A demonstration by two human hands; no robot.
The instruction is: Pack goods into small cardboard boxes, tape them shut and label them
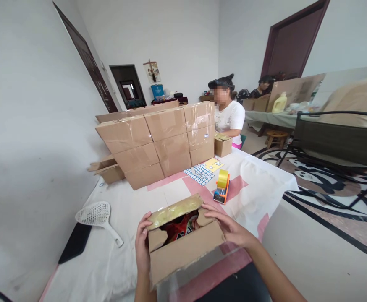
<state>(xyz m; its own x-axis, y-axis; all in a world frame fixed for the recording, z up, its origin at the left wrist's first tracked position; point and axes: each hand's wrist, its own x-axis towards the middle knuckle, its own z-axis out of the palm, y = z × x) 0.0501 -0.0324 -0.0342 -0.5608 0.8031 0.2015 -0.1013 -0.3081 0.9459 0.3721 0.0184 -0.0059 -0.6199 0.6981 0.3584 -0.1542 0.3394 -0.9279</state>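
A small cardboard box (186,253) sits at the near edge of the table, its top flaps partly raised. Inside it shows a red printed packet (179,230), mostly hidden by the flaps. My left hand (142,241) grips the box's left side, fingers curled over the upper corner. On the opposite side, my right hand (232,228) holds the box, with its fingers along the right end flap. Beyond the box stands an orange tape dispenser (224,188) with a roll of yellow tape, touched by neither hand.
Stacked taped cartons (171,142) fill the far left of the table. An open carton (109,170) sits beside them, a smaller box (223,146) at their right. A white slotted skimmer (95,214) lies left. A person (230,113) sits across; another is farther back.
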